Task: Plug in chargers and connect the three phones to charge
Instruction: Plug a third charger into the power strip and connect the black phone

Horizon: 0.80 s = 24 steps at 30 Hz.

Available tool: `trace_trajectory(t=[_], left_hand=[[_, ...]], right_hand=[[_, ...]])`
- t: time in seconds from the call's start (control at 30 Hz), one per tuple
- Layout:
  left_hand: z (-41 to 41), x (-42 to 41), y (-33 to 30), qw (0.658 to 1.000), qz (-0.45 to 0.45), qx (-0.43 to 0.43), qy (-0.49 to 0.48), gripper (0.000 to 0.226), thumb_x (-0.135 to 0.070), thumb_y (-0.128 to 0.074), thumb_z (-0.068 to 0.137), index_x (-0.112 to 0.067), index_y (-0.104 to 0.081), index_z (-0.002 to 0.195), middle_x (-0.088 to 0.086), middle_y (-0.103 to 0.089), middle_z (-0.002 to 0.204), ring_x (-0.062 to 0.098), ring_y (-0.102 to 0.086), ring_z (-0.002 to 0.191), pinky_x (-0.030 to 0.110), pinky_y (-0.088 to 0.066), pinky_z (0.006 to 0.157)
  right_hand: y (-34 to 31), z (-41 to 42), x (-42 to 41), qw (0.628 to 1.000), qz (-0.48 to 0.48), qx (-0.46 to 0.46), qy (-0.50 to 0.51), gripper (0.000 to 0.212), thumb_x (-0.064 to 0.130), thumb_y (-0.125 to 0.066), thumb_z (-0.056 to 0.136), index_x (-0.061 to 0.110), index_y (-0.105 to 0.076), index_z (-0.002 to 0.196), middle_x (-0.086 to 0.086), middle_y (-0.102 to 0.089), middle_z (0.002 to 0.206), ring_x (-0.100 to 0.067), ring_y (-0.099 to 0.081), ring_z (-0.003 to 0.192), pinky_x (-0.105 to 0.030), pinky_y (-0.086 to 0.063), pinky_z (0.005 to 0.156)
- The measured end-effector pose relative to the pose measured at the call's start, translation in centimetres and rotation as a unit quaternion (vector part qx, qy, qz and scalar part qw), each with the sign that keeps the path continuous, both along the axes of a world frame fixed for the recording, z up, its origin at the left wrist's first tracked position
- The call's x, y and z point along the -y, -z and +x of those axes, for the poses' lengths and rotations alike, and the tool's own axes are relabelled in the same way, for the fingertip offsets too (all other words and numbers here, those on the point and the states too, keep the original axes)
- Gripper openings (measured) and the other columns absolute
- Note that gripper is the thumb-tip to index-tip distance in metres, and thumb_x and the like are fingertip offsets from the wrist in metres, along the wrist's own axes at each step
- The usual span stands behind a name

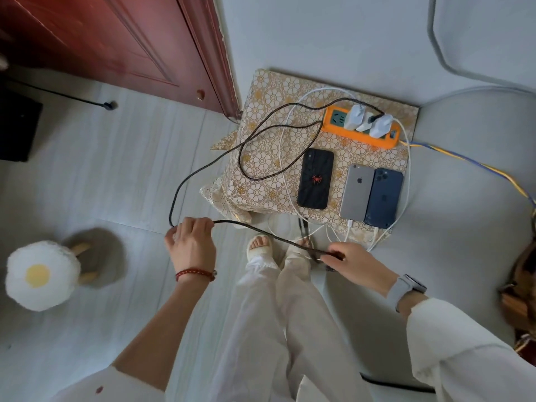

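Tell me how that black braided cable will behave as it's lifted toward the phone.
Likely floppy: the black braided cable sags between the left hand and right hand. Probably light, since it hangs in loose loops. It may drag or snag on the white cables it crosses.

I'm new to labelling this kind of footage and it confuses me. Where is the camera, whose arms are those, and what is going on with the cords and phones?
There is one picture, from a camera worn on a person's head, looking down, so the arms are their own. On a small table with a flowered cloth lies an orange power strip with three white chargers plugged in. In front of it lie three phones, backs up: a black phone, a silver phone and a blue phone. White cables reach the silver and blue ones. The left hand and right hand both hold a black braided cable that runs from the strip.
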State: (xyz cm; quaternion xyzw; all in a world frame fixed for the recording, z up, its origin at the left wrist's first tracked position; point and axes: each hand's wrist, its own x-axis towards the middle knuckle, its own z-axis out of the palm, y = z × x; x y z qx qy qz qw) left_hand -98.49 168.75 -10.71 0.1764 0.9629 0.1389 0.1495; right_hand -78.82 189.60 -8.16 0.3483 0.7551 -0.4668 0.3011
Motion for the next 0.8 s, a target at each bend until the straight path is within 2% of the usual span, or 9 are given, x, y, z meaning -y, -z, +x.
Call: trace_trajectory(t=[0.13,0.2,0.27,0.33,0.4,0.53,0.6,0.7,0.8], left_hand=[[0.3,-0.3,0.1,0.991,0.031,0.083,0.102,0.03,0.0,-0.052,0.081,-0.009,-0.061,0.108,0.016,-0.063,0.109,0.034,-0.058,0.101,0.051,-0.034,0.101],[1.7,-1.5,-0.4,0.962,0.055,0.15,0.22,0.054,-0.004,-0.052,0.08,-0.013,-0.041,0.132,0.013,-0.047,0.136,0.031,-0.043,0.125,0.053,-0.028,0.108],[3.3,-2.8,-0.9,0.927,0.034,0.182,0.327,0.062,-0.017,-0.051,0.084,-0.022,-0.025,0.14,0.004,-0.034,0.146,0.023,-0.025,0.138,0.052,-0.014,0.114],[4.3,-3.9,-0.9,0.897,0.025,0.197,0.395,0.044,-0.018,-0.048,0.088,-0.022,-0.043,0.131,0.003,-0.053,0.131,0.02,-0.04,0.13,0.049,-0.013,0.115],[4.0,-4.6,-1.2,0.89,0.037,0.211,0.403,0.029,-0.006,-0.047,0.086,-0.015,-0.06,0.111,0.007,-0.068,0.103,0.021,-0.06,0.104,0.043,-0.027,0.112],[2.2,-4.2,-1.6,0.939,0.056,0.143,0.307,0.024,0.006,-0.056,0.076,-0.012,-0.068,0.087,0.008,-0.069,0.069,0.03,-0.063,0.071,0.041,-0.052,0.075],[1.7,-3.7,-1.8,0.953,0.05,0.135,0.266,0.014,-0.004,-0.056,0.079,-0.011,-0.067,0.083,0.01,-0.068,0.064,0.032,-0.061,0.067,0.04,-0.051,0.068],[1.5,-3.0,-2.1,0.961,0.077,0.109,0.242,0.018,-0.012,-0.05,0.079,-0.007,-0.067,0.077,0.011,-0.066,0.059,0.032,-0.059,0.057,0.034,-0.049,0.059],[1.5,-2.4,-2.4,0.968,0.103,0.075,0.218,0.014,-0.004,-0.054,0.076,-0.006,-0.067,0.078,0.009,-0.066,0.057,0.028,-0.06,0.051,0.031,-0.047,0.057]], right_hand=[[-0.7,-0.6,0.9,0.997,-0.034,-0.075,0.008,0.023,0.02,-0.051,0.091,0.004,-0.064,0.08,0.004,-0.051,0.06,-0.007,-0.043,0.054,-0.014,-0.035,0.054],[-1.2,-1.7,1.7,0.993,-0.06,-0.104,0.007,0.025,0.019,-0.051,0.092,0.0,-0.063,0.081,-0.008,-0.055,0.062,-0.008,-0.041,0.054,-0.017,-0.033,0.054],[-1.4,-2.6,2.1,0.989,-0.074,-0.126,0.009,0.025,0.017,-0.052,0.091,-0.002,-0.063,0.081,-0.02,-0.059,0.069,-0.008,-0.041,0.056,-0.018,-0.032,0.056],[-1.5,-3.0,2.3,0.988,-0.073,-0.132,0.016,0.023,0.017,-0.054,0.09,-0.001,-0.065,0.081,-0.016,-0.061,0.067,-0.003,-0.043,0.055,-0.015,-0.033,0.057],[-1.3,-2.7,2.2,0.991,-0.072,-0.109,0.033,0.02,0.019,-0.055,0.088,0.005,-0.064,0.078,-0.003,-0.057,0.062,0.0,-0.046,0.053,-0.012,-0.035,0.055],[0.1,-0.9,1.8,0.999,-0.019,-0.027,0.043,0.027,0.023,-0.054,0.088,0.016,-0.053,0.062,0.001,-0.049,0.059,-0.008,-0.044,0.055,-0.016,-0.033,0.051],[0.6,-0.1,2.0,0.998,0.058,-0.006,0.039,0.022,0.026,-0.051,0.089,0.018,-0.055,0.069,0.003,-0.052,0.066,-0.014,-0.049,0.063,-0.024,-0.036,0.057],[1.0,0.0,2.4,0.988,0.144,-0.004,0.056,0.016,0.029,-0.052,0.086,0.021,-0.057,0.072,0.001,-0.056,0.073,-0.021,-0.053,0.077,-0.03,-0.039,0.06],[1.5,0.2,2.2,0.968,0.23,0.096,-0.006,0.024,0.032,-0.052,0.085,0.016,-0.064,0.097,-0.008,-0.053,0.108,-0.029,-0.045,0.107,-0.039,-0.044,0.082]])
